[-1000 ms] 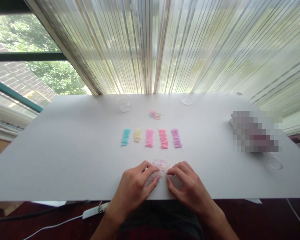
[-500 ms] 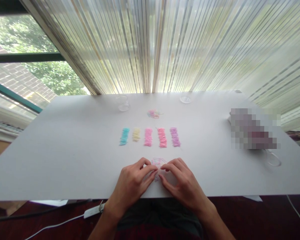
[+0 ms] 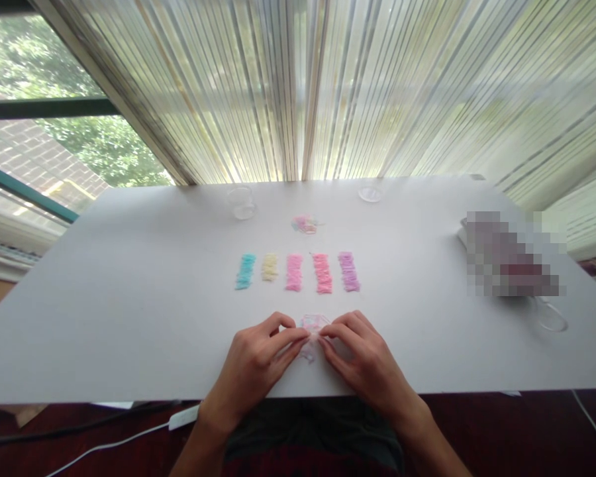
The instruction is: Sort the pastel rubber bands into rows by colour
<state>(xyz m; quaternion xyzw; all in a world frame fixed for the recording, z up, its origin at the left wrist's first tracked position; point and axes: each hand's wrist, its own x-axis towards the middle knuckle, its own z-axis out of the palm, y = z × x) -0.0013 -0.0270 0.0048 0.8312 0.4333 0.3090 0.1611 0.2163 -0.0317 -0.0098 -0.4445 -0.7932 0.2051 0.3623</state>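
Near the front edge of the table, my left hand (image 3: 258,354) and my right hand (image 3: 360,351) meet with thumb and forefinger pinched. A small pale rubber band, blurred and partly hidden, seems to be held between both sets of fingertips. Just behind and below the fingertips lies a loose pile of pastel rubber bands (image 3: 314,320). Beyond it are sorted columns: a turquoise one (image 3: 245,271), a shorter yellow one (image 3: 269,267), a pink one (image 3: 294,272), a coral one (image 3: 322,273) and a purple one (image 3: 348,271).
Another mixed pile of bands (image 3: 305,224) lies behind the columns. A clear round container (image 3: 242,204) stands at the back left, and a clear lid (image 3: 370,193) lies back right. A blurred-out object with a loop strap (image 3: 550,317) is on the right. Striped curtains hang behind the table.
My left fingertips have moved slightly left, and both hands stay pinched close together. The view has shifted a little. The sorted columns look the same.
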